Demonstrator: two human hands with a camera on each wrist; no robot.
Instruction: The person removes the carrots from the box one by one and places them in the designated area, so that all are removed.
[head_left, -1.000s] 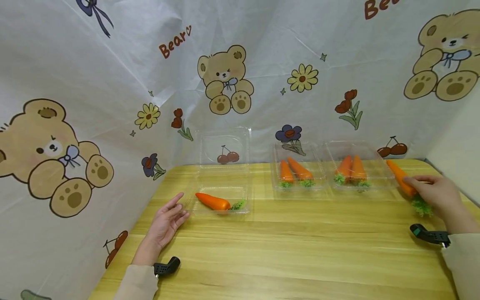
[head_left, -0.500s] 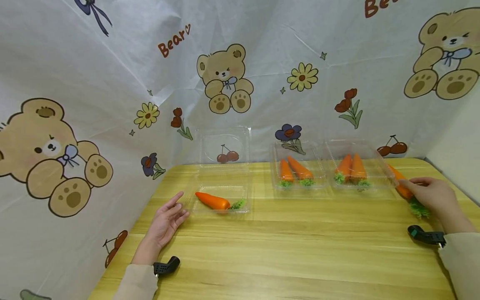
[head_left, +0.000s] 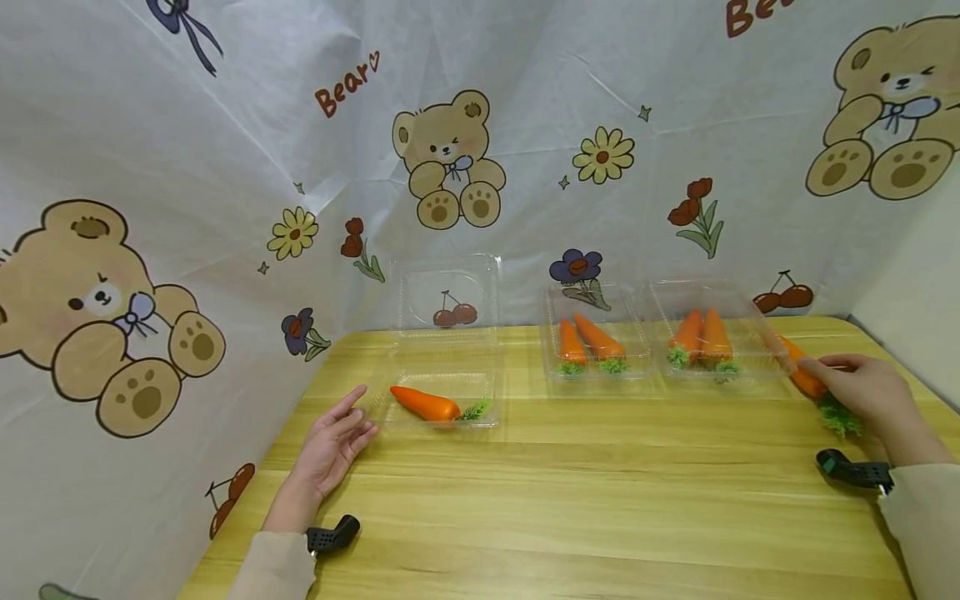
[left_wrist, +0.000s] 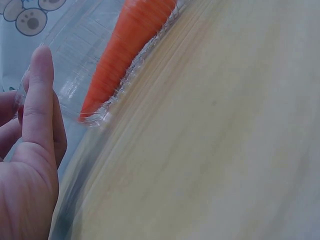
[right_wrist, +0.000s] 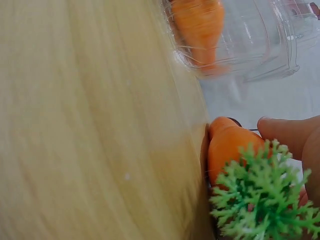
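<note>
While the left hand (head_left: 333, 450) stays put, the right hand (head_left: 873, 396) has edged left with a loose toy carrot (head_left: 808, 383).

Just beside the right-hand clear plastic clamshell (head_left: 757, 354), the loose toy carrot now shows its tip through the box's side; the right hand's thumb and fingers pinch it near the leafy end, so the grasp looks made, though whether it has left the desk (head_left: 600, 500) I cannot tell. The left hand lies with fingers spread and relaxed next to the open clamshell (head_left: 482, 387), touching or not being unclear. A single carrot (head_left: 427, 405) lies unmoved inside that box, which suggests packing remains unfinished.
</note>
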